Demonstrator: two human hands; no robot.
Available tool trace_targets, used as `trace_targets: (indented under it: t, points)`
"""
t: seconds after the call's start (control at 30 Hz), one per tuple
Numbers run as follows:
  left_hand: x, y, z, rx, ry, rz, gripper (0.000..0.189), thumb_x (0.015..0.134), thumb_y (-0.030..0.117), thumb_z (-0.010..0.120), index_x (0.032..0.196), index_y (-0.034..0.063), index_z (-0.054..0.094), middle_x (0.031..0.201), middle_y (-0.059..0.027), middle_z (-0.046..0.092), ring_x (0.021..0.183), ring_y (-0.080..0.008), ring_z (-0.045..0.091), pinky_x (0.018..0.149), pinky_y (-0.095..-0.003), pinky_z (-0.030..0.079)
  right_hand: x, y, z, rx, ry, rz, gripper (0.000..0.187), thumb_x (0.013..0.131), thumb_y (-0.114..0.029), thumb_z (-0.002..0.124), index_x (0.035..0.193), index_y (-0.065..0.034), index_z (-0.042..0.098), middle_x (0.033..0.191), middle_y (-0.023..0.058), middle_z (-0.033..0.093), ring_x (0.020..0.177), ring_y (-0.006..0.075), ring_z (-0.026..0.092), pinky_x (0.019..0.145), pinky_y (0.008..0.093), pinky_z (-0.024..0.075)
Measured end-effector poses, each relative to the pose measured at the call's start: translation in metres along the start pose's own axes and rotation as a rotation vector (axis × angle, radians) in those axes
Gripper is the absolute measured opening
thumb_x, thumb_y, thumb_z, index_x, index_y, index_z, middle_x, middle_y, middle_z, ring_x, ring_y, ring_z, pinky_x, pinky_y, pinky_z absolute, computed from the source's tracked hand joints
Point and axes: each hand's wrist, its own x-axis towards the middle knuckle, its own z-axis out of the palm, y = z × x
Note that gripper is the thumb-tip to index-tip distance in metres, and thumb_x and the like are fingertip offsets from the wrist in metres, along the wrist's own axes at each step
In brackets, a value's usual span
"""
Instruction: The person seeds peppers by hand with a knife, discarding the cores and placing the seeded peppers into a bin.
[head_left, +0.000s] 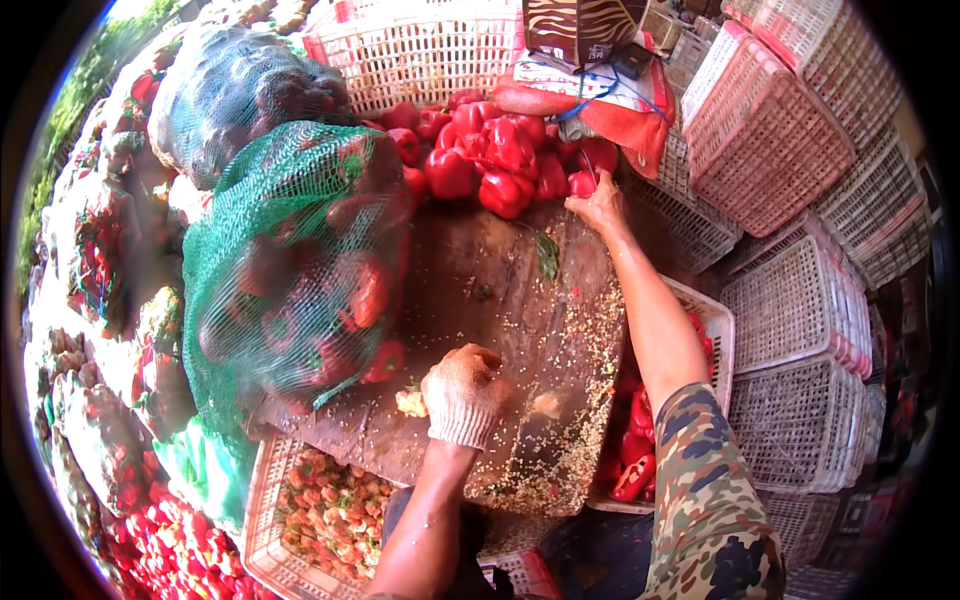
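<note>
My left hand (466, 394), in a knitted work glove with a ribbed cuff, is curled low over a worn wooden board (480, 300). A pale pepper core (411, 403) lies against its left side; whether the fingers hold anything is hidden. My bare right hand (601, 204) reaches to the board's far right, its thumb and fingers around a red bell pepper (582, 184) at the edge of a heap of red bell peppers (506, 146). Pale seeds (551, 469) are scattered over the board, along with a green leaf (547, 256) and a blurred pale piece (547, 405).
A green mesh sack (225, 247) of peppers bulges over the board's left side. Below it, a plastic crate (262, 517) holds pepper cores. Under my right arm, another crate (720, 330) contains red peppers. Stacked crates (772, 127) line the right; an orange net bag (630, 124) lies behind the heap.
</note>
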Motion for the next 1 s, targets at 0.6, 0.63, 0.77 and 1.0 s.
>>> trace_targets:
  t: [0.6,0.63,0.77,1.0]
  points:
    - [-0.049,0.049,0.005,-0.162,-0.257,0.79,0.033,0.07,-0.002,0.066,0.103,0.0022,0.065,0.089,-0.0142,0.069,0.086,-0.0328,0.069,0.082,-0.0361,0.056,-0.33,-0.057,-0.228,0.182,-0.387,-0.825,0.092,0.062,-0.012,0.088,0.143,-0.0085,0.044,0.134,0.019,0.055,0.124,0.037,0.056,0.104,0.0443,0.0487]
    - [-0.06,0.056,0.002,-0.212,-0.24,0.858,0.031,0.071,-0.002,0.065,0.102,0.0026,0.065,0.088,-0.014,0.069,0.086,-0.033,0.069,0.082,-0.0365,0.056,-0.339,-0.059,-0.24,0.164,-0.39,-0.837,0.092,0.063,-0.014,0.088,0.143,-0.0092,0.044,0.135,0.0179,0.055,0.125,0.0367,0.055,0.103,0.0446,0.05]
    - [-0.103,0.075,0.008,-0.153,-0.376,0.526,0.035,0.079,0.01,0.071,0.112,0.0002,0.063,0.101,-0.0123,0.071,0.094,-0.023,0.069,0.084,-0.0318,0.056,-0.372,-0.06,-0.267,0.138,-0.338,-0.923,0.087,0.063,-0.011,0.087,0.14,-0.0088,0.047,0.134,0.0154,0.056,0.123,0.0352,0.057,0.101,0.0425,0.0516]
    - [-0.161,0.094,-0.016,-0.806,-0.39,0.104,0.044,0.084,0.016,0.076,0.122,0.0024,0.059,0.108,-0.0079,0.071,0.097,-0.0149,0.069,0.086,-0.0272,0.055,-0.413,-0.072,-0.291,0.091,-0.3,-0.974,0.091,0.061,-0.006,0.086,0.142,-0.0061,0.046,0.142,0.0159,0.053,0.127,0.0343,0.055,0.104,0.0422,0.0505]
